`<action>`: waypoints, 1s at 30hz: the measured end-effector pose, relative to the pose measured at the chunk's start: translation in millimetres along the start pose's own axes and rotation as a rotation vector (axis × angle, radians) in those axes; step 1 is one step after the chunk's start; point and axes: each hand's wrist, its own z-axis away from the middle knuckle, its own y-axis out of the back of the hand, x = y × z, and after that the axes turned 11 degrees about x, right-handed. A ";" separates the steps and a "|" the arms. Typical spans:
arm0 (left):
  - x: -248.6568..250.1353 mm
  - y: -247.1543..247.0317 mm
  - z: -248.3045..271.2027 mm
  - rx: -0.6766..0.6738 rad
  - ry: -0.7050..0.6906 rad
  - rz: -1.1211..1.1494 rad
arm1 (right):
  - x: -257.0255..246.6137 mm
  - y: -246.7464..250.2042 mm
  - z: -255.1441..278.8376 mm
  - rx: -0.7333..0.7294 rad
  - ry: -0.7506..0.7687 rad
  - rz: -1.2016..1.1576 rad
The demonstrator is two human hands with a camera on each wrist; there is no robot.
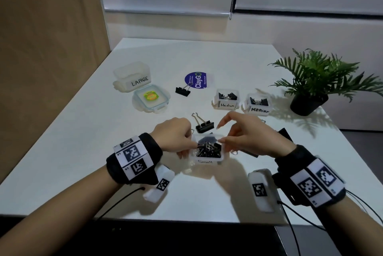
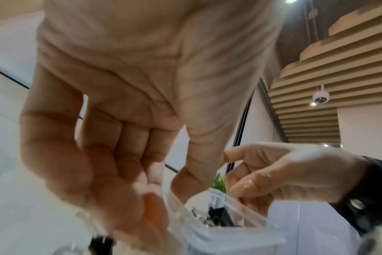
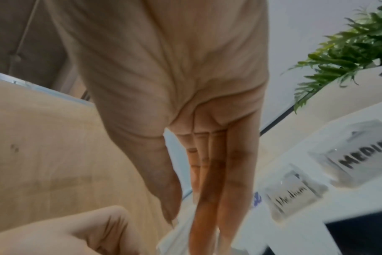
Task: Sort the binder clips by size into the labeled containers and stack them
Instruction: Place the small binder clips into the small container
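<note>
A clear tub labelled Small [image 1: 207, 161], full of small black binder clips [image 1: 209, 149], sits near the table's front edge. My left hand [image 1: 189, 145] grips its left wall with curled fingers; the left wrist view shows the hand [image 2: 155, 198] at the tub's rim [image 2: 240, 229]. My right hand [image 1: 224, 143] pinches the right wall between thumb and straight fingers [image 3: 207, 215], index finger raised. A large black clip [image 1: 204, 125] lies just behind the tub and another large clip [image 1: 183, 90] farther back.
An open tub labelled LARGE [image 1: 134, 78] and its lid [image 1: 151, 98] stand at the back left. Two Medium tubs [image 1: 227, 104] [image 1: 259, 109] holding clips stand at the right, with a potted plant [image 1: 310, 81] behind. A blue sticker [image 1: 195, 80] lies mid-table.
</note>
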 end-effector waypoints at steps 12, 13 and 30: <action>-10.6 57.8 -102.9 0.212 0.100 -0.014 | -20.3 9.5 -81.6 0.230 0.120 0.027; -9.2 62.2 -116.3 0.236 0.104 -0.019 | -22.4 13.2 -91.8 0.256 0.124 0.042; 13.2 -0.7 -264.8 0.126 0.161 0.278 | 55.0 50.4 -199.2 0.316 -0.170 0.120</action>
